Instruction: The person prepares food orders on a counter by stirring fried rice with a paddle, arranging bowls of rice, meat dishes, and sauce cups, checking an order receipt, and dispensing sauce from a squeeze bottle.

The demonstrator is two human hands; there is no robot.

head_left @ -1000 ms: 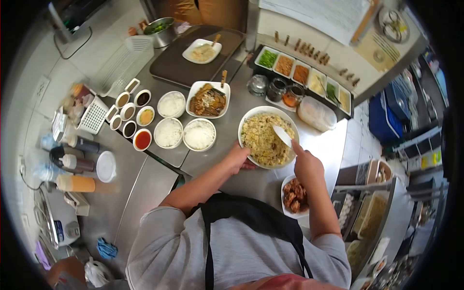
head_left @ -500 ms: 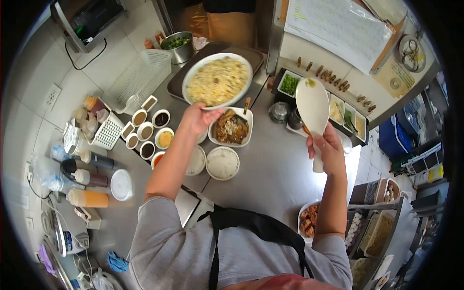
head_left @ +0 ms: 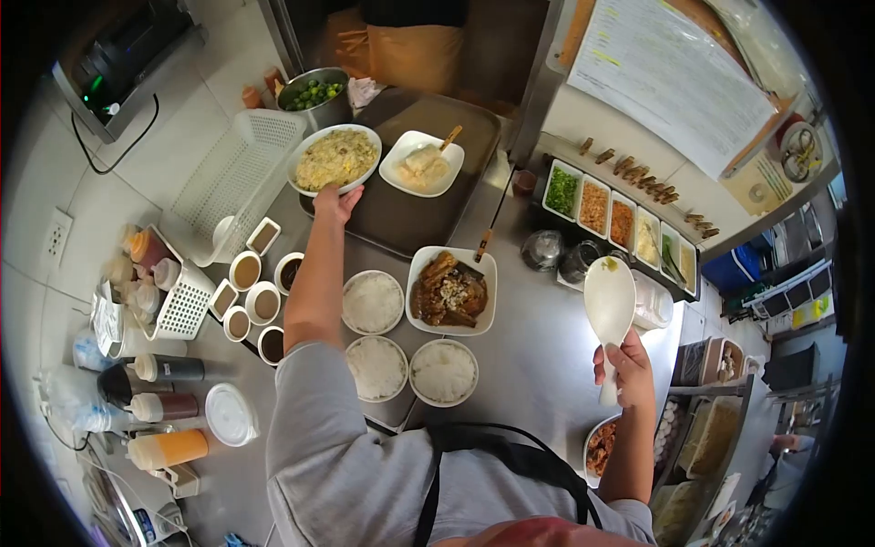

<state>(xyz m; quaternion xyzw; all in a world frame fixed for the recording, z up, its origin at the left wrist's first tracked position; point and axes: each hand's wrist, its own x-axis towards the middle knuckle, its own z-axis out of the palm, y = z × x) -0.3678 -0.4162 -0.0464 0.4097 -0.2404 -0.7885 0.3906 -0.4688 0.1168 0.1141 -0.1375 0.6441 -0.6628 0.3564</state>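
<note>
My left hand (head_left: 337, 204) grips the near rim of a white oval plate of fried rice (head_left: 334, 159). The plate is at the left edge of a brown tray (head_left: 383, 223); whether it rests there is hard to tell. On that tray sits a square white dish (head_left: 421, 166) with pale food and a clothespin clipped to its rim. My right hand (head_left: 627, 369) is closed round the handle of a white rice paddle (head_left: 609, 296), held upright over the counter's right side. Between my arms stand white rice bowls (head_left: 444, 372) and a square dish of dark braised food (head_left: 448, 292).
Several sauce cups (head_left: 262, 303) stand left of my forearm, near squeeze bottles (head_left: 169, 448). A pot of greens (head_left: 313, 96) is behind the plate, beside a plastic basket (head_left: 244, 159). A topping rack (head_left: 622, 223) lines the right wall. Someone in an apron (head_left: 415, 59) stands beyond the tray.
My left hand has carried the fried rice plate leftward to the tray's edge, uncovering the square dish behind it. My right hand, with the paddle, has shifted down and slightly right.
</note>
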